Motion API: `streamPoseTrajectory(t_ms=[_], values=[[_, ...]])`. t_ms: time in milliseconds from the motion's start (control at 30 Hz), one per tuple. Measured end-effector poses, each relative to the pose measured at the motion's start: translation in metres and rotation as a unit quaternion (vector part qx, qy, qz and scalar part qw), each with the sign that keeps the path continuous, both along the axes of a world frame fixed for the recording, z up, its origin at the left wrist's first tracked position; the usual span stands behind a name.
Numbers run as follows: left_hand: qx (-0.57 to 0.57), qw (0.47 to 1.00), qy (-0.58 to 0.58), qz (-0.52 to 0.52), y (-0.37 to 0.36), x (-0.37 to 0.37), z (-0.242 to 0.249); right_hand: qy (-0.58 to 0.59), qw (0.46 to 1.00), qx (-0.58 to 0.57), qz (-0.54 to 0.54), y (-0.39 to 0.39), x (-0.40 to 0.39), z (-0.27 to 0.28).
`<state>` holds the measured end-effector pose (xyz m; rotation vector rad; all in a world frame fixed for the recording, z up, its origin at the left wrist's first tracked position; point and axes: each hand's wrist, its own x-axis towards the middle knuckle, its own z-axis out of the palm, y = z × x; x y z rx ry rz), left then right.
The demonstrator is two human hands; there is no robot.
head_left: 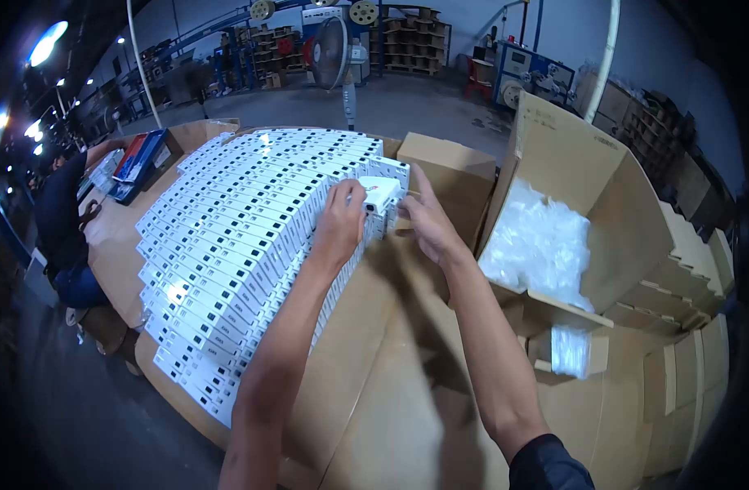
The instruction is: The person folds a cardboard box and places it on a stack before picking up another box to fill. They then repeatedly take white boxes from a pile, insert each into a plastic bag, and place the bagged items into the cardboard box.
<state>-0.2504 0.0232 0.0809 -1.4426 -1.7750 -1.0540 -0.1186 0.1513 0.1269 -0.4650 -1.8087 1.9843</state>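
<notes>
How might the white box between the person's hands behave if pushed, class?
The white box would probably slide rather than roll, given its flat faces. Its straight edges suggest a fairly stiff shell.

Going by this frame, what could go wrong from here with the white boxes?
The upper white box between the left hand and right hand is near the far right corner of the rows of white boxes; an uneven push might tip it or shift its neighbours.

The left forearm crosses the near rows in view, so a sideways swing might knock some askew.
</notes>
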Motion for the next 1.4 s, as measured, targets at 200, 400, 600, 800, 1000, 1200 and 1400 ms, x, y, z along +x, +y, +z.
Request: streamPoseTrajectory(t_ms=[200, 400, 600, 800, 1000, 1200, 1400], values=[[0.039, 0.999, -0.025, -0.007, -0.052, 0.098, 0.022, 0.066, 0.983, -0.033, 0.166, -0.024, 0.059, 0.012], [-0.022, 0.972, -0.113, -0.203, -0.08, 0.187, 0.058, 0.023, 0.968, 0.214, 0.127, -0.024, 0.202, 0.037], [-0.075, 0.983, 0.038, -0.162, 0.047, 0.217, 0.088, -0.059, 0.899, 0.401, -0.164, 0.049, 0.277, 0.059], [-0.19, 0.958, 0.193, 0.093, 0.214, 0.186, 0.069, -0.064, 0.821, 0.508, -0.254, 0.133, 0.259, 0.053], [-0.234, 0.942, 0.211, 0.119, 0.246, 0.162, 0.057, -0.095, 0.832, 0.47, -0.279, 0.175, 0.239, 0.052], [-0.13, 0.974, -0.015, -0.187, 0.189, 0.181, 0.13, -0.043, 0.836, 0.478, -0.267, 0.169, 0.251, 0.068], [-0.211, 0.933, -0.061, -0.285, 0.094, 0.217, 0.179, -0.065, 0.91, 0.404, -0.062, 0.122, 0.287, 0.097]])
